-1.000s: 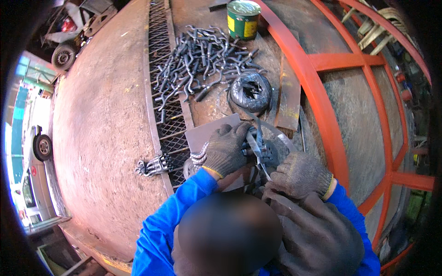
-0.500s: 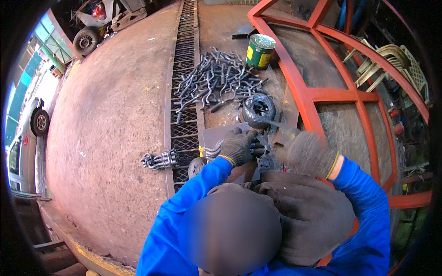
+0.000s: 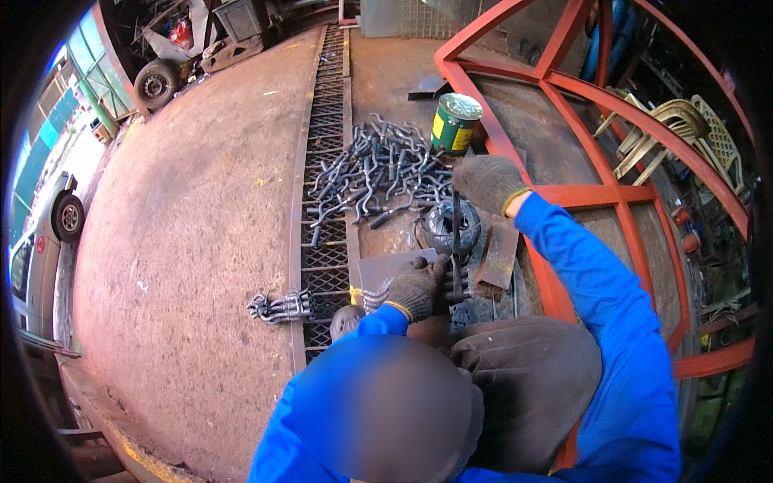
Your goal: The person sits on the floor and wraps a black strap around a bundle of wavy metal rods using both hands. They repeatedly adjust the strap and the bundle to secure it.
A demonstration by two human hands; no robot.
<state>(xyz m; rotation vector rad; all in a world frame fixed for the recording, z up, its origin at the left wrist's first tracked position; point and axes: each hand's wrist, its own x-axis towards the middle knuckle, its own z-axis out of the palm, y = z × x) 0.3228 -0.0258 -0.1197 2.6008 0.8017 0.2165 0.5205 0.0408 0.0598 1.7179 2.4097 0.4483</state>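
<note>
My left hand [image 3: 413, 291], in a dark knit glove, is closed around a bundle of wavy steel rods [image 3: 375, 299] lying low in front of me. Their bent ends show left of the glove. My right hand [image 3: 487, 185], gloved too, is raised farther forward, its fingers closed on the top of a narrow dark strip [image 3: 456, 233]. Stretched upright, the strip runs down beside the bundle; its lower end is partly hidden. Behind it sits a black ring-shaped coil [image 3: 439, 229]. A flat grey plate [image 3: 390, 268] lies just beyond my left hand.
A pile of wavy rods [image 3: 374, 173] lies ahead, partly over a floor grating [image 3: 326, 105]. Another rod bundle [image 3: 282, 307] rests at its left edge. A green-and-yellow can [image 3: 456, 125] stands beside the red steel frame [image 3: 576, 196] at right. A steel channel piece [image 3: 497, 262] lies nearby.
My right hand has swung forward and up from beside my knee, drawing the dark strip upright. My left hand stays at the bundle.
</note>
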